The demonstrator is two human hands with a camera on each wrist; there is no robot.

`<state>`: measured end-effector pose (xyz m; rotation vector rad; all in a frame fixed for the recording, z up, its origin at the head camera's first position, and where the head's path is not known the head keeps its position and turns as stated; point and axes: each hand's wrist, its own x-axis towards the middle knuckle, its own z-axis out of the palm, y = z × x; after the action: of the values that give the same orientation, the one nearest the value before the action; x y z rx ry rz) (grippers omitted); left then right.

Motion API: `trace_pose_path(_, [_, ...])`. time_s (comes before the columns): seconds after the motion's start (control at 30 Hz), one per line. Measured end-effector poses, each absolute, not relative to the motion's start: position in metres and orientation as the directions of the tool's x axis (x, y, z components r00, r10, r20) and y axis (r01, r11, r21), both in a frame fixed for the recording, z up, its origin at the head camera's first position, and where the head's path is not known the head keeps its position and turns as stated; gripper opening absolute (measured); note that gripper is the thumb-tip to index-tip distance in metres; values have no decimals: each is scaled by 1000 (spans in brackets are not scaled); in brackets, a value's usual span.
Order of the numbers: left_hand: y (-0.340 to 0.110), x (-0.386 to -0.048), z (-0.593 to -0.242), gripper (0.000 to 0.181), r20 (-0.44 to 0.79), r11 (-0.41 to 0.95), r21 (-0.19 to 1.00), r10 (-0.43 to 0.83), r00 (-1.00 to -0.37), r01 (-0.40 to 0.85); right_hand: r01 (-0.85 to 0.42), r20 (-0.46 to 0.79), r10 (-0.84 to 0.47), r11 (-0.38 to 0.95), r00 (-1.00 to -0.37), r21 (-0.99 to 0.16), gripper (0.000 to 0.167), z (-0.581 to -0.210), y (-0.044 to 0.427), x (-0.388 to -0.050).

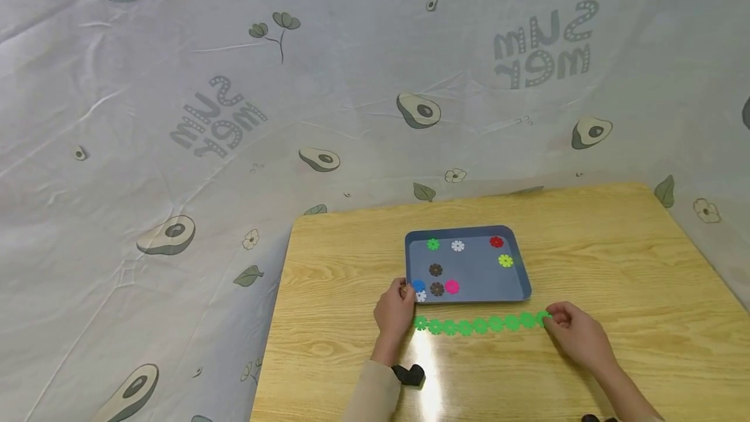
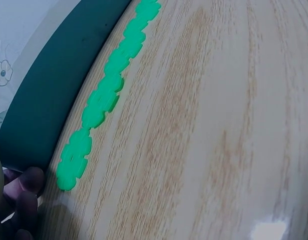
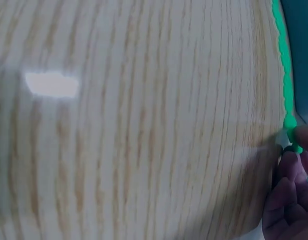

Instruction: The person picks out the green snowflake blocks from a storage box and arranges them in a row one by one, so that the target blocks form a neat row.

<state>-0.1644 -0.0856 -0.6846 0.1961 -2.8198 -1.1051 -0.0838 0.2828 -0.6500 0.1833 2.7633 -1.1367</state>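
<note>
A row of joined green snowflake discs [image 1: 480, 325] lies on the table along the front of a blue-grey tray [image 1: 477, 279]. My right hand [image 1: 580, 336] pinches the chain's right end between thumb and finger; the right wrist view shows these fingers [image 3: 289, 162] at the edge. At the tray's front left corner, my left hand [image 1: 395, 311] grips the rim with curled fingers, beside the chain's left end. The left wrist view catches only part of those fingers [image 2: 26, 197], next to the green chain [image 2: 101, 100].
Inside the tray are loose discs: green [image 1: 433, 244], white [image 1: 458, 246], red [image 1: 496, 241], yellow [image 1: 506, 260], pink [image 1: 452, 286], blue [image 1: 418, 285] and brown [image 1: 435, 269]. The wooden table [image 1: 334, 259] meets a printed cloth [image 1: 351, 83] behind.
</note>
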Motion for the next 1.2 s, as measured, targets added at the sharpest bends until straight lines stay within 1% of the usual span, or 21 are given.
trace_pose_path(0.1, [-85, -165, -684, 33, 50, 723, 686, -161, -986, -83, 153, -162, 56, 721, -985, -675, 38, -651, 282, -86])
trace_pose_path(0.23, [-86, -165, -684, 34, 44, 721, 688, -155, -987, -83, 153, -167, 54, 731, -984, -665, 35, -652, 282, -87])
trace_pose_path(0.5, [-85, -165, -684, 33, 34, 725, 682, -162, -986, -95, 143, -149, 56, 725, -987, -674, 38, -650, 281, -85])
trace_pose_path(0.6, [-85, -165, -683, 32, 38, 725, 682, -166, -985, -96, 138, -128, 69, 722, -989, -678, 39, -649, 282, -85])
trace_pose_path(0.77, [-85, -165, -682, 32, 37, 722, 686, -164, -986, -94, 116, -60, 103, 718, -993, -686, 38, -645, 280, -90])
trace_pose_path(1.0, [-86, -165, -682, 31, 50, 725, 683, -169, -984, -89, 64, 38, 131, 692, -991, -719, 31, -624, 256, -111])
trace_pose_path(1.2, [-85, -164, -681, 30, 63, 728, 681, -168, -984, -81, -12, 89, 79, 680, -993, -733, 28, -609, 218, -147])
